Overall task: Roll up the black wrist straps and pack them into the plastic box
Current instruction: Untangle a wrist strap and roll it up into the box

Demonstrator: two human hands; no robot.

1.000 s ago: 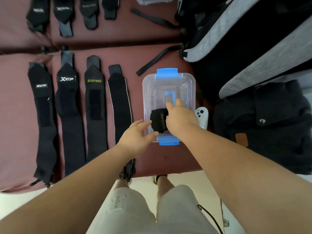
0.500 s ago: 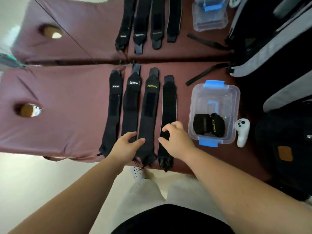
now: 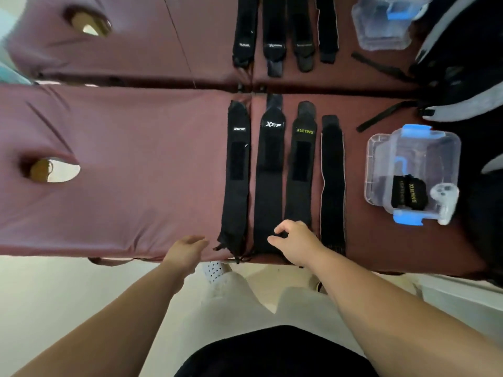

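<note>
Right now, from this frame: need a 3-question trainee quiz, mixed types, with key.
1. How many straps lie unrolled in the row nearest the person?
2. True or false: the left hand grips a strap.
3. What lies beside the right wall of the plastic box? A) a phone B) a white controller C) a roll of tape

Key:
1. Four.
2. False. It is open and just short of the leftmost strap.
3. B.
</note>
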